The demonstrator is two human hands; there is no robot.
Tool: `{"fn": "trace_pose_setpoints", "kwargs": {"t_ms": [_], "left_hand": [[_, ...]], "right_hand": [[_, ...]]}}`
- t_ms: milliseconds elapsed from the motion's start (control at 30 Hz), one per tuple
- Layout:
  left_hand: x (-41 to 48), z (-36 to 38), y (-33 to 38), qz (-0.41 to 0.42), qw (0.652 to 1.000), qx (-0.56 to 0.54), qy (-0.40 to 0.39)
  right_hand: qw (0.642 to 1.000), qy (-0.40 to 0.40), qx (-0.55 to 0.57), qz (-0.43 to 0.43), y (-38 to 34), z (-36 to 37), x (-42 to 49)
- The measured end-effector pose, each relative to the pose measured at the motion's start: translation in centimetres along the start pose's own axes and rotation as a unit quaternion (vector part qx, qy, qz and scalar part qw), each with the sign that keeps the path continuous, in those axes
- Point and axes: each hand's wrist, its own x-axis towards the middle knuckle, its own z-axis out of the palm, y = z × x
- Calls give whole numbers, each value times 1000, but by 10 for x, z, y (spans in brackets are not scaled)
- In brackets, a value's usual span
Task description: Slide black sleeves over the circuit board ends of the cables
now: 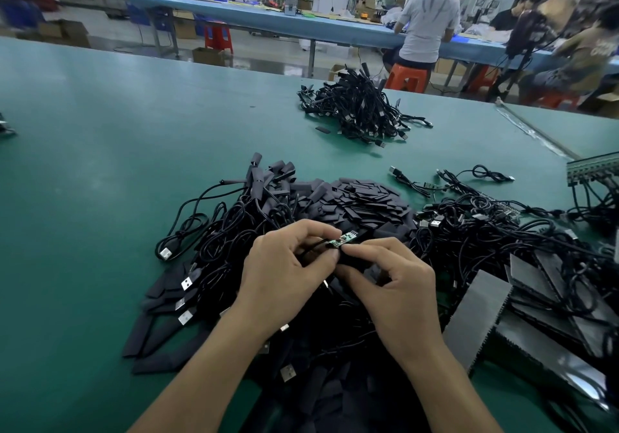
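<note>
Because the circuit board (345, 240) shows bare and green between the two hands, the step in hand is, I judge, to get a sleeve's mouth onto its free end. That goes best if the board is kept level and steady while the sleeve is squeezed open and pushed along in line with the cable, not at an angle where corners or parts could catch. Over the middle of the table's near edge, the left hand (284, 265) has its fingers curled, thumb and forefinger pinching the cable (311, 246) right where it joins the board. The right hand (398, 285) pinches the board's near side between thumb and forefinger. Its other fingers are loosely curled over something dark that I cannot tell to be a sleeve. The board is small, narrow and green, with tiny parts on top. Beneath the hands lies a tangle of black cables (214, 231) with USB plugs, and just beyond it a pile of flat black sleeves (361, 198). Toward the far edge of the table (100, 164) sits a separate heap of cables (361, 111), seemingly already sleeved.
</note>
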Motion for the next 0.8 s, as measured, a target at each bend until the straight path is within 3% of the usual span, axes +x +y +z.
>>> {"fn": "trace_pose_setpoints", "kwargs": {"t_ms": [333,433,533,667,800], "left_hand": [[-1,-2,1,14,1000,-13,12],[-1,-2,0,20,999,14,27],[-2,-1,0,19,999,30,27],[-2,-1,1,18,999,33,28],[-2,0,1,16,999,33,38]], "right_hand": [[999,9,-48,14,1,-2,0],[980,-2,-183,80,6,-11,3],[939,-94,-299,138,11,-16,3],[942,-129,-280,131,11,-14,2],[976,-36,-192,99,12,-14,1]]}}
